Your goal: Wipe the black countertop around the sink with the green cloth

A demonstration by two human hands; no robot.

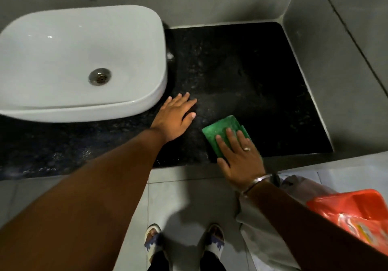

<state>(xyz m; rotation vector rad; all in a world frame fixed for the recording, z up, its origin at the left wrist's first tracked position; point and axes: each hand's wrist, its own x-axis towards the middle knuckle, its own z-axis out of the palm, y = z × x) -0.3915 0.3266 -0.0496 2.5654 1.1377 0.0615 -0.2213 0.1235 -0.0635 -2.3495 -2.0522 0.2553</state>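
Observation:
A folded green cloth [222, 130] lies flat on the black speckled countertop [252, 85], close to its front edge. My right hand [239, 157] presses down on the cloth's near half with fingers spread, a ring on one finger and a bracelet at the wrist. My left hand [175, 117] rests flat and open on the countertop, just right of the white sink basin [79, 60] and left of the cloth, holding nothing.
Grey tiled walls [336, 60] close off the counter at the back and right. An orange plastic container [357, 214] and a grey bag sit low at the right. My sandalled feet [184, 241] stand on the grey tile floor.

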